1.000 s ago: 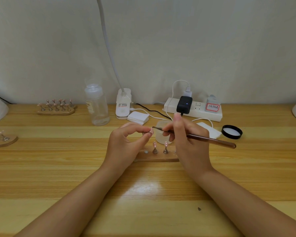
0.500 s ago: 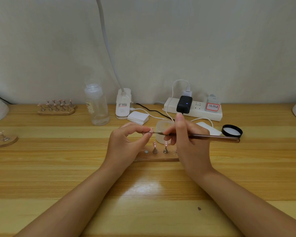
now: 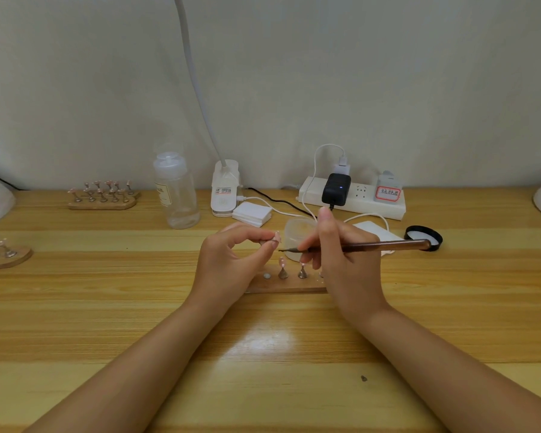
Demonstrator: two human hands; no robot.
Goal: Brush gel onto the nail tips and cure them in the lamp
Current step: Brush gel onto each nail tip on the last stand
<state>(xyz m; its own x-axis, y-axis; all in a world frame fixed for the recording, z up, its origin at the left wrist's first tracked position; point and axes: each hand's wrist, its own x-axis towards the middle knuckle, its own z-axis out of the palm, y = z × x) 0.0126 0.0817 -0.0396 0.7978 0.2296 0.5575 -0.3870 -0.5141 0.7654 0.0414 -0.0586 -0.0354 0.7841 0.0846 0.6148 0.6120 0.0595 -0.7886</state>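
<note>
My left hand (image 3: 228, 264) pinches a small pink nail tip (image 3: 276, 237) between thumb and forefinger, raised above the table. My right hand (image 3: 341, 260) grips a brown-handled gel brush (image 3: 384, 245) lying nearly level, its fine point just right of and slightly below the held tip. Under both hands a wooden holder strip (image 3: 286, 285) carries two metal stands with pink tips (image 3: 282, 270) and an empty white pad. Behind the brush sits a small translucent gel jar (image 3: 299, 228). A white gooseneck lamp (image 3: 224, 190) stands at the back.
A clear bottle (image 3: 177, 192) stands back left. A white power strip (image 3: 353, 198) with a black adapter and cables lies against the wall. A black lid (image 3: 423, 237) and white pads (image 3: 252, 213) lie near. Other wooden tip holders (image 3: 102, 196) sit at far left.
The brush has swung from a downward slant to nearly level, and its point has dropped slightly away from the held nail tip. My left hand has stayed put.
</note>
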